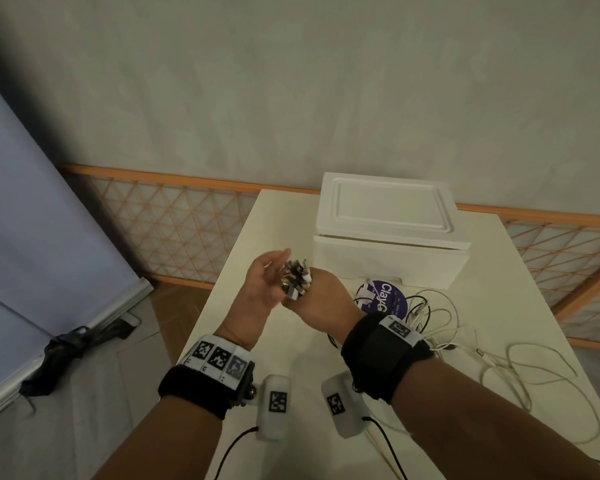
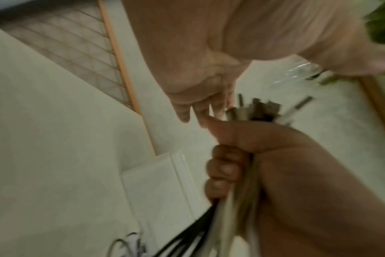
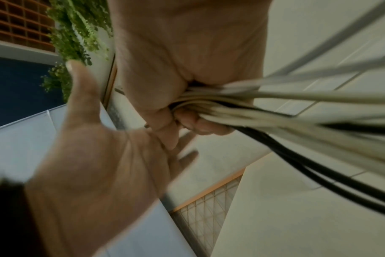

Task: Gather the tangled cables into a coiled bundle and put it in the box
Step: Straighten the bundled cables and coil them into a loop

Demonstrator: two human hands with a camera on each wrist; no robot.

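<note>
- White and black cables are bunched in my right hand, which is fisted around them above the table; their plug ends stick up out of the top of the fist like a little bouquet.
- From the right wrist view, the strands run out of the bottom of the fist, mostly pale ones with a couple of black ones alongside, blurred.
- My left hand is held flat and relaxed just left of the plugs, palm toward them, fingers straight and gripping nothing; in the left wrist view their tips sit right next to the plug ends, though I cannot tell if they touch.
- Beyond the fist, the rest of the cable lies loose on the table in wide loops to the right of my right forearm, some of it still tangled near a round purple sticker.
- Behind that stands the white foam box with its lid on, well apart from the held bundle.
- Both wrists wear black bands with printed markers, and a small white camera unit hangs under each.
- An orange-framed lattice panel runs along the wall behind the table.
</note>
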